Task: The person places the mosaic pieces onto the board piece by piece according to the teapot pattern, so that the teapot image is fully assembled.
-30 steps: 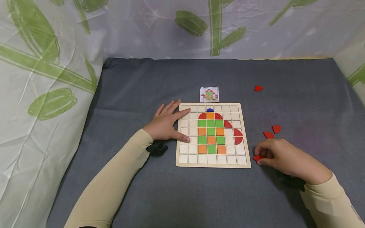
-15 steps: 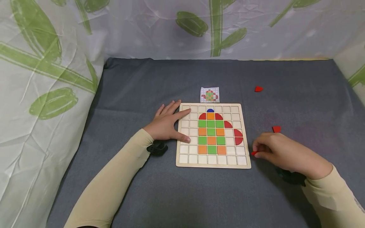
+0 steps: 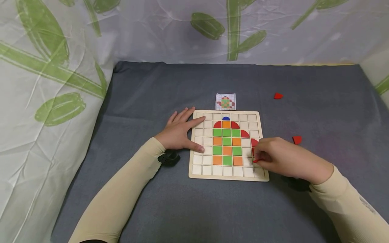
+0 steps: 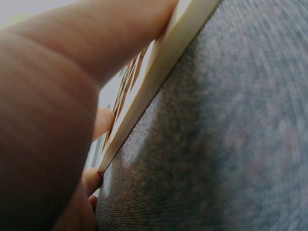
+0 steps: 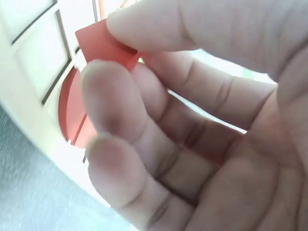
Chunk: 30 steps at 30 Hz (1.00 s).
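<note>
In the head view, a wooden grid board point(image 3: 228, 178) lies on the grey cloth, with green, orange, red and blue tiles set in its cells. My left hand point(image 3: 179, 134) rests spread on the board's left edge, its thumb and index finger lying over the outer cells. Over the board's right side, my right hand point(image 3: 282, 159) pinches a red quarter-round tile point(image 5: 103, 41) between thumb and fingertips, as the right wrist view shows. The hand partly covers the red tiles point(image 3: 254, 142) set in the right-hand column. Seen from the left wrist, the board's pale side point(image 4: 139, 103) meets my fingers.
A small printed pattern card point(image 3: 226, 102) lies against the board's far edge. Two loose red tiles show on the cloth: one at the far right point(image 3: 278, 96), another just beyond my right hand point(image 3: 297, 140). A leaf-patterned curtain point(image 3: 170, 30) borders the table's back and left.
My right hand has carried the red tile leftward from the cloth to over the board's right side. One loose red tile is now hidden by that hand. The left hand stays put.
</note>
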Available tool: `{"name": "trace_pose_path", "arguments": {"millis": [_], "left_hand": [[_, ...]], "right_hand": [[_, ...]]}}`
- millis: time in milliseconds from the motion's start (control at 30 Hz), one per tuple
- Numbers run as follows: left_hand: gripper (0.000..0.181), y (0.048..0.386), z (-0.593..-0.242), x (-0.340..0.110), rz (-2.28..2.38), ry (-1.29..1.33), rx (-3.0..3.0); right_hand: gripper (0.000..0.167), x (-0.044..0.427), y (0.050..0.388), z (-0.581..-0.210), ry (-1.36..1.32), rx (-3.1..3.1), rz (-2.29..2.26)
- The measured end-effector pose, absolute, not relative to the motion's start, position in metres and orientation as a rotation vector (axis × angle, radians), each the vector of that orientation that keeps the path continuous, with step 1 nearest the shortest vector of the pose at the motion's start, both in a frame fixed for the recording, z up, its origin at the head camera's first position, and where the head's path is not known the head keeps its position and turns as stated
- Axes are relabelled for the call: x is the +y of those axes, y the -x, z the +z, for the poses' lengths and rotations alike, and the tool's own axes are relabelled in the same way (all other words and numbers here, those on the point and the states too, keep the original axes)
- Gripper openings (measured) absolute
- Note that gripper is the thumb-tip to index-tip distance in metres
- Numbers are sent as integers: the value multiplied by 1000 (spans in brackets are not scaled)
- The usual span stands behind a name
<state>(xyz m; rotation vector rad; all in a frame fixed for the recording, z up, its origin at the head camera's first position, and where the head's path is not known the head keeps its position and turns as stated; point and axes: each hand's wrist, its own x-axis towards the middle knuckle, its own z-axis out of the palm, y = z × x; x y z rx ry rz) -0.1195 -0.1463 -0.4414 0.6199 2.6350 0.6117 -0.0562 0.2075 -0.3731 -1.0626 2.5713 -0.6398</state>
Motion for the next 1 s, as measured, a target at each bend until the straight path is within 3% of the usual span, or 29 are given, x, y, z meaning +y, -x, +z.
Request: {"name": "trace_pose_path", "arguments": {"millis": [333,1000], "left_hand": [[117,119,-440,-146,609,-616,2628],[118,119,-440,-146,612,-624,2637]], "right_hand": [[31,189,58,-379,1140,2546,-631],[25,187,55,-389,1269,2486,-586]]}}
